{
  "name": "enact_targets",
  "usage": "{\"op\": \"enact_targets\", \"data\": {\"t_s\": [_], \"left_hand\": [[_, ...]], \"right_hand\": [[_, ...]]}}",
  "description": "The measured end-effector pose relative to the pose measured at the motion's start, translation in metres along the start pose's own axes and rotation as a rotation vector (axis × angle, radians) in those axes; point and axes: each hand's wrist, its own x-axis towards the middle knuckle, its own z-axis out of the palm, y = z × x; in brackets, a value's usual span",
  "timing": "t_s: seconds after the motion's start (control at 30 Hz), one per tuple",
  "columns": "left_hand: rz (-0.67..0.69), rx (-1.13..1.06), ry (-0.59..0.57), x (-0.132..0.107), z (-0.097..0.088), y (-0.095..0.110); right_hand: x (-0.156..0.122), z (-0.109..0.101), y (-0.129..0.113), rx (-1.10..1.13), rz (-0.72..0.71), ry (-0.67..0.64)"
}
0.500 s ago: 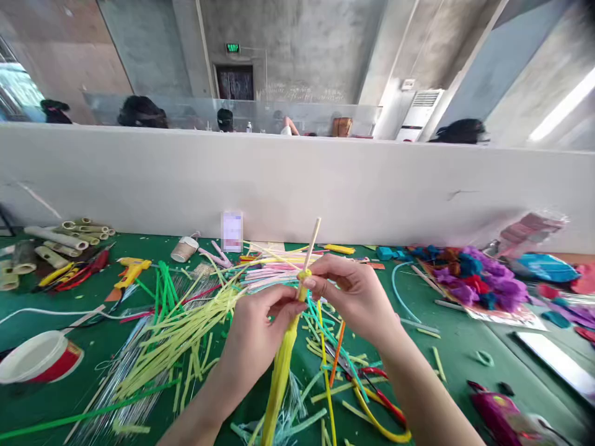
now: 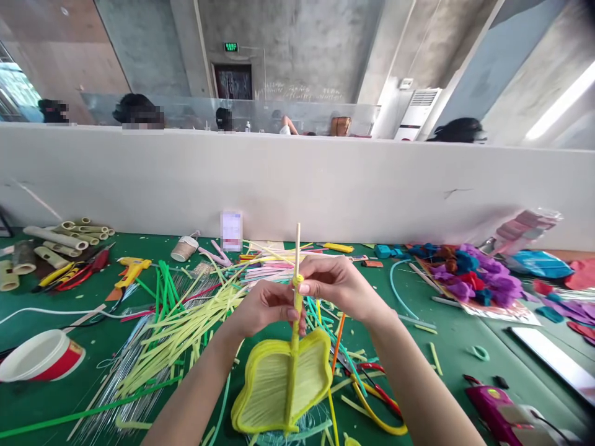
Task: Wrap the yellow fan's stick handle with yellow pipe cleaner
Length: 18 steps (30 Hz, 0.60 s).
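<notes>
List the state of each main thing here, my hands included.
Left hand: pinching the yellow stem
Right hand: pinching the same stem, higher up
Yellow lobed panel: hanging below both hands
Glue gun: lying on the table
Paper cup: tilted
Red-and-white tub: upright, uncovered
Wall sign: lit green

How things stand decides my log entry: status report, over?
Left hand and right hand pinching yellow stem. Yellow winged panel attached, below hands. Red-handled tool clear of hands.
</notes>
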Motion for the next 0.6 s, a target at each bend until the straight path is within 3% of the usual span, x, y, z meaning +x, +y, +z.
{"op": "enact_targets", "data": {"t_s": [0.13, 0.2, 0.33, 0.4, 0.47, 0.6], "left_hand": [[0.011, 0.021, 0.024, 0.0, 0.002, 0.004], [0.026, 0.143, 0.074, -0.004, 0.009, 0.014], [0.095, 0.645, 0.326, -0.012, 0.027, 0.029], [0.165, 0.766, 0.426, -0.013, 0.032, 0.029], [0.228, 0.702, 0.437, -0.01, 0.031, 0.024], [0.234, 0.334, 0.343, 0.0, 0.017, 0.01]], "right_hand": [[-0.002, 0.002, 0.001, 0.054, 0.025, 0.1], [-0.004, 0.003, 0.0, 0.048, 0.033, 0.161], [-0.006, 0.011, -0.007, -0.136, -0.008, 0.307], [-0.006, 0.017, -0.011, -0.231, -0.036, 0.378], [-0.004, 0.02, -0.015, -0.271, -0.035, 0.409], [0.004, 0.016, -0.017, -0.255, 0.039, 0.377]]}}
